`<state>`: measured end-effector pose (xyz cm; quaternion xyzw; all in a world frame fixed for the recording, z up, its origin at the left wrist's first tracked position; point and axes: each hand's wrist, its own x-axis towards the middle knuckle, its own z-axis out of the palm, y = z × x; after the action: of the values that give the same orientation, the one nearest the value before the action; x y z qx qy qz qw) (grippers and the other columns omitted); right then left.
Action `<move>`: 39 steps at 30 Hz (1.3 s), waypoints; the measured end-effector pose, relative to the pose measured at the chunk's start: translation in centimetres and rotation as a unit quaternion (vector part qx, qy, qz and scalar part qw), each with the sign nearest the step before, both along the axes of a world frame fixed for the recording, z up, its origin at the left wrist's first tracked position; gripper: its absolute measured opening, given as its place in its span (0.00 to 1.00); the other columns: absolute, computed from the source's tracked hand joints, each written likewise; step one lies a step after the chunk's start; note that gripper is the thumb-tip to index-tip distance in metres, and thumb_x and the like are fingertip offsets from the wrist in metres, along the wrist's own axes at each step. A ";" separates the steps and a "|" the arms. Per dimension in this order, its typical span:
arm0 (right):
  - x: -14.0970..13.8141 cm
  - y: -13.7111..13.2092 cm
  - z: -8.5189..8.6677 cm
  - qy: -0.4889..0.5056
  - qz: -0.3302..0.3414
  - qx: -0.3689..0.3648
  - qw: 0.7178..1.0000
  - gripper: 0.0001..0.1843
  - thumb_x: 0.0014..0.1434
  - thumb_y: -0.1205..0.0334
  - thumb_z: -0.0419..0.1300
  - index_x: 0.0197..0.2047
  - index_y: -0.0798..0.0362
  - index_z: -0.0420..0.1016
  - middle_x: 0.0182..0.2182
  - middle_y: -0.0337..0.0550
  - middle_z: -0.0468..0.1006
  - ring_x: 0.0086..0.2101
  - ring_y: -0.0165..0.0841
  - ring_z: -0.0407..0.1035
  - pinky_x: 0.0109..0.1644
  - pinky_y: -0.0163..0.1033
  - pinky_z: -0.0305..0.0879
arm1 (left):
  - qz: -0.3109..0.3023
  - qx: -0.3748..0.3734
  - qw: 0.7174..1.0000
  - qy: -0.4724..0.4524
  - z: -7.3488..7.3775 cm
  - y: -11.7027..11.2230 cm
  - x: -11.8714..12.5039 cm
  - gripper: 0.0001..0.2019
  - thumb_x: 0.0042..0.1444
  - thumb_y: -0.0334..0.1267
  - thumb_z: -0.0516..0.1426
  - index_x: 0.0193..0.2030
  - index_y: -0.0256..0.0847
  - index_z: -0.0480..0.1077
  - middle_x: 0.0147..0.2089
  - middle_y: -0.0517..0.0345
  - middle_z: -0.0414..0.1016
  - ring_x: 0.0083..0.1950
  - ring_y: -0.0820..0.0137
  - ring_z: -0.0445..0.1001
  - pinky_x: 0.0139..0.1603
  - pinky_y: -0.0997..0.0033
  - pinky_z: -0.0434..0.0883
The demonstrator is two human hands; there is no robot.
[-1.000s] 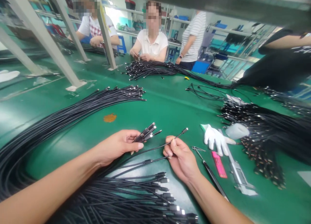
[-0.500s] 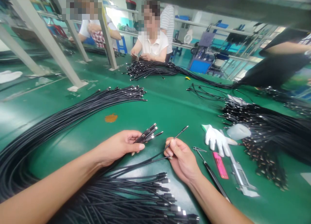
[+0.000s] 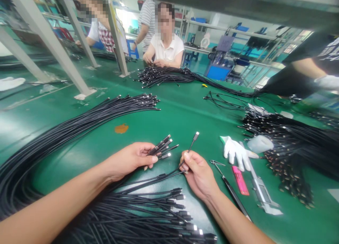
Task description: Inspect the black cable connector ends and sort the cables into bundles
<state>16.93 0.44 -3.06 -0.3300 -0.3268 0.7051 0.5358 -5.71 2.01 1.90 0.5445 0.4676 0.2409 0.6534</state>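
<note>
My left hand (image 3: 129,159) is closed around a small bunch of black cable ends (image 3: 162,147), their metal plugs fanning out to the upper right. My right hand (image 3: 197,173) pinches a single black cable (image 3: 191,144) just below its plug, which points up and away. Both hands hover over the green table (image 3: 185,117). Directly below them lies a pile of black cables (image 3: 148,212) with plugs toward the right.
A long cable bundle (image 3: 79,120) sweeps across the left. More cable heaps (image 3: 286,141) lie at right. A white glove (image 3: 235,150), pink cutter (image 3: 240,180), caliper (image 3: 261,192) and tweezers (image 3: 227,185) rest beside my right hand. Other people (image 3: 165,42) work across the table.
My right hand has turned the single cable so its plug rises more upright and nearer the left hand's bunch. A person in a striped shirt has walked left in the background.
</note>
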 end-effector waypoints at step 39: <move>-0.1 -1.0 0.1 -0.273 0.025 0.184 0.944 0.09 0.60 0.52 0.66 0.38 0.45 0.85 0.34 0.43 0.77 0.38 0.38 0.69 0.43 0.43 0.63 | -0.023 0.016 1.000 0.008 0.1 -1.0 0.0 0.15 0.47 0.45 0.67 0.35 0.38 0.71 0.29 0.60 0.74 0.31 0.70 0.70 0.31 0.73 0.66</move>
<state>16.80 -0.60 -2.94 -0.3973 -0.5931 0.5283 0.4596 -5.74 0.98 2.03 0.5673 0.4564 0.2289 0.6461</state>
